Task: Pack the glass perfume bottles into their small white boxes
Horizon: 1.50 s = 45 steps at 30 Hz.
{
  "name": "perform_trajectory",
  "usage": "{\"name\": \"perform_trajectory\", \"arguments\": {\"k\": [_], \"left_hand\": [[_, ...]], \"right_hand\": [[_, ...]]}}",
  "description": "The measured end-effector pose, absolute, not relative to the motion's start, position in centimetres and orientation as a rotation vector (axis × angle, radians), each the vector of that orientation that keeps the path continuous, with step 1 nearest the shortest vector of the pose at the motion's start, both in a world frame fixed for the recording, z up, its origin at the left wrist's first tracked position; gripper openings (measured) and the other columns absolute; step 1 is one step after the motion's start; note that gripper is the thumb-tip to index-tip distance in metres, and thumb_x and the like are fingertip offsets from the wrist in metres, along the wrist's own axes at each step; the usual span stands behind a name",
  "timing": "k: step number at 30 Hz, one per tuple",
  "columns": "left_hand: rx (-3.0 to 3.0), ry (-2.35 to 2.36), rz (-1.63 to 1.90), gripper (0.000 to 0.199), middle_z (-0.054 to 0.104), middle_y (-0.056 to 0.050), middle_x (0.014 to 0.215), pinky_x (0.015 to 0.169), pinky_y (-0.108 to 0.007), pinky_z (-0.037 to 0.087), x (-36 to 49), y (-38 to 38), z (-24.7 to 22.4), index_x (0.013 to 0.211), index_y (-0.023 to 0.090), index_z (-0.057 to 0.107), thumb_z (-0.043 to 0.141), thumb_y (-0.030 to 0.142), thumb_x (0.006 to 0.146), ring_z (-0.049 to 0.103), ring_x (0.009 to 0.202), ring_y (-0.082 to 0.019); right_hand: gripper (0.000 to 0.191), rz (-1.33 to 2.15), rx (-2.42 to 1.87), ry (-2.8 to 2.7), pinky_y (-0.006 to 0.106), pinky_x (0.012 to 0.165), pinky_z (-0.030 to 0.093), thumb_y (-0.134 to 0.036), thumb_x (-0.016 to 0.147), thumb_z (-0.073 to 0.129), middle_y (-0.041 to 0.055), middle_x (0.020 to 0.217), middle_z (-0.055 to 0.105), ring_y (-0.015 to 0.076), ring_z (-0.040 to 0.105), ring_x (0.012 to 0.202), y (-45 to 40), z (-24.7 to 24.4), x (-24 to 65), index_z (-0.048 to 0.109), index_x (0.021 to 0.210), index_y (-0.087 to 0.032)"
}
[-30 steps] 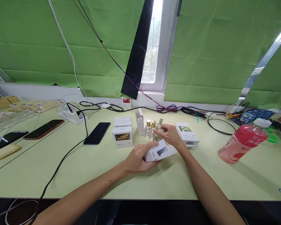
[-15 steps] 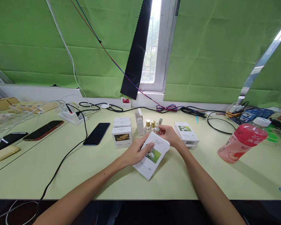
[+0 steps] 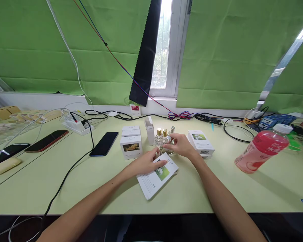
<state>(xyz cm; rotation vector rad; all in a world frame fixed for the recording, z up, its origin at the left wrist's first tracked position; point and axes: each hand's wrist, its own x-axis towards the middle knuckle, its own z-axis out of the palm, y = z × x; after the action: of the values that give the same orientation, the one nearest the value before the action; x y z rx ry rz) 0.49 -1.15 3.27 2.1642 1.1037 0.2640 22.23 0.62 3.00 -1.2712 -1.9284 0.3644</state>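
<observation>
A flat white packet (image 3: 151,179) with a green flower picture lies tilted on the table, seemingly several layers thick. My left hand (image 3: 147,163) rests on its upper left part, thumb over the picture and fingers bent near the bottles. Several small glass bottles (image 3: 164,138) with gold and silver caps stand close together beyond the packet. My right hand (image 3: 179,145) is at their right side, its fingers closed round a silver-capped bottle (image 3: 169,140). An upright open white box (image 3: 149,131) stands just left of the bottles.
White boxes with a yellow flower picture (image 3: 131,148) stand at the left; stacked white boxes (image 3: 200,143) lie at the right. A dark phone (image 3: 104,144), a power strip (image 3: 77,127), black cables (image 3: 65,178) and a pink drink bottle (image 3: 264,148) are also on the table.
The packet has come down and nearer the table's front edge, with my left hand loosening over it. My right hand's fingers have moved left and forward round the bottles, which show more.
</observation>
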Motion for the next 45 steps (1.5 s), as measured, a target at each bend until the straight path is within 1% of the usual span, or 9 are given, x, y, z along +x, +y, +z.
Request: {"name": "perform_trajectory", "arguments": {"k": [8,13,17,20,22,26,31,36,45], "left_hand": [[2.524,1.101,0.333,0.036,0.063,-0.002,0.088,0.061,-0.031,0.039,0.4,-1.3,4.0,0.095,0.022,0.054,0.052,0.058,0.092,0.059,0.074,-0.020],[2.731,1.017,0.328,0.029,0.062,-0.006,0.105,0.074,-0.035,0.048,0.5,-1.4,3.8,0.100,0.021,0.059,0.049,0.047,0.098,0.064,0.089,-0.023],[2.799,0.939,0.485,0.022,0.061,-0.009,0.118,0.089,-0.041,0.052,0.7,-2.0,3.9,0.109,0.022,0.062,0.052,0.039,0.098,0.061,0.109,-0.027],[2.754,0.835,0.604,0.026,0.059,-0.009,0.128,0.099,-0.043,0.051,1.0,-2.8,3.9,0.115,0.024,0.062,0.056,0.040,0.096,0.057,0.120,-0.027],[2.709,0.806,0.617,0.037,0.058,-0.010,0.132,0.103,-0.045,0.050,1.3,-3.4,3.8,0.121,0.024,0.061,0.063,0.047,0.092,0.055,0.125,-0.028],[2.665,0.863,0.553,0.053,0.056,-0.012,0.135,0.104,-0.052,0.049,1.7,-4.0,3.3,0.124,0.024,0.061,0.069,0.057,0.083,0.051,0.128,-0.034],[2.651,0.873,0.443,0.049,0.055,-0.012,0.132,0.105,-0.051,0.048,1.4,-3.8,3.0,0.129,0.025,0.058,0.067,0.047,0.085,0.050,0.127,-0.033],[2.663,0.816,0.368,0.056,0.054,-0.012,0.128,0.104,-0.047,0.049,1.1,-3.6,3.3,0.133,0.024,0.053,0.068,0.036,0.081,0.052,0.122,-0.032],[2.593,0.823,0.391,0.058,0.052,-0.010,0.126,0.101,-0.045,0.050,0.9,-3.6,3.4,0.132,0.027,0.053,0.069,0.032,0.076,0.053,0.120,-0.032]], "right_hand": [[0.038,0.296,-1.401,-1.926,0.026,0.058,0.030,-0.043,0.075,0.078,-0.0023,0.066,0.059,0.0118,0.042,0.060,0.3,3.3,22.0,0.050,0.066,-0.020],[0.038,0.286,-1.430,-1.929,0.026,0.058,0.030,-0.044,0.075,0.078,-0.0023,0.067,0.060,0.0117,0.044,0.060,0.2,3.5,21.9,0.050,0.065,-0.020],[0.037,0.307,-1.418,-1.939,0.026,0.058,0.031,-0.045,0.075,0.078,-0.0020,0.068,0.060,0.0120,0.045,0.061,0.3,3.5,22.1,0.053,0.066,-0.020],[0.031,0.366,-1.407,-1.946,0.025,0.058,0.032,-0.040,0.075,0.078,-0.0018,0.070,0.062,0.0120,0.046,0.061,0.3,3.5,22.2,0.056,0.067,-0.020],[0.028,0.386,-1.394,-1.950,0.025,0.058,0.032,-0.034,0.074,0.078,-0.0026,0.068,0.061,0.0117,0.045,0.060,0.3,3.5,22.2,0.055,0.066,-0.020],[0.025,0.392,-1.348,-1.957,0.024,0.058,0.032,-0.031,0.073,0.077,-0.0037,0.069,0.062,0.0116,0.046,0.061,0.3,3.4,22.3,0.056,0.070,-0.020],[0.022,0.384,-1.361,-1.971,0.025,0.059,0.033,-0.032,0.072,0.078,-0.0040,0.072,0.062,0.0120,0.047,0.062,0.3,3.3,22.2,0.061,0.080,-0.020],[0.025,0.356,-1.376,-2.011,0.025,0.059,0.032,-0.033,0.072,0.079,-0.0039,0.072,0.061,0.0127,0.047,0.063,0.2,3.4,22.1,0.063,0.087,-0.020],[0.026,0.359,-1.373,-2.028,0.026,0.060,0.035,-0.034,0.075,0.076,-0.0008,0.078,0.067,0.0159,0.054,0.067,0.1,3.2,22.0,0.058,0.088,-0.021]]}}
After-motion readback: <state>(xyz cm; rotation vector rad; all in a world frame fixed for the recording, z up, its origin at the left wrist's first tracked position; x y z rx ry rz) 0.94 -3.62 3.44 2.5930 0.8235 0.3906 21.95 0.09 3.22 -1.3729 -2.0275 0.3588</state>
